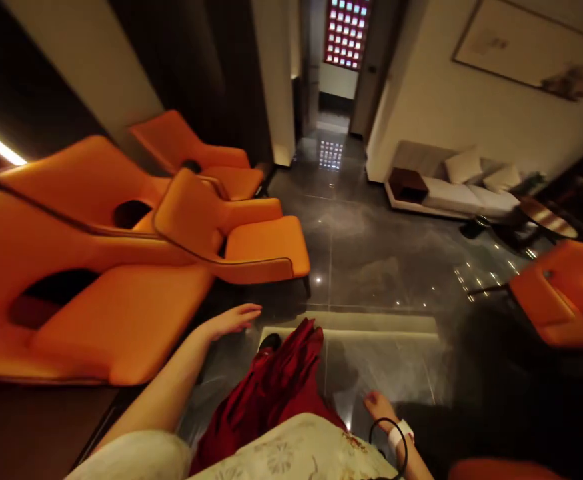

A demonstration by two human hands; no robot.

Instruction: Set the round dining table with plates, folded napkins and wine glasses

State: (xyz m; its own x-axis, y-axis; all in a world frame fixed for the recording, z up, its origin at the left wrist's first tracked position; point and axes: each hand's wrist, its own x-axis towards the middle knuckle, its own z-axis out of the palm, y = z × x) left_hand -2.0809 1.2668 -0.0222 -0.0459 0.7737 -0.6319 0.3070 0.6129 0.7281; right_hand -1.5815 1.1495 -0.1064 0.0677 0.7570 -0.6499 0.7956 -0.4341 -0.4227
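Observation:
My left hand (234, 320) reaches forward beside the row of orange chairs, its fingers stretched out and holding nothing. Closest to it are the nearest orange armchair (136, 313) and another orange armchair (271, 247) just ahead; it appears apart from both. Low at my right side hangs my right hand (378, 404), seen end-on so that its fingers are mostly hidden. A white band (401, 433) circles that wrist, and a dark thin loop (406, 447) passes by it. Below me are my dark red skirt (281, 400) and pale patterned top (296, 450).
Glossy dark floor tiles (356, 253) stretch ahead to a doorway with a lit lattice window (347, 33). A pale sofa (451, 197) stands along the right wall, near a round table (548, 217) and a bin (474, 227). Another orange chair (561, 293) is at right.

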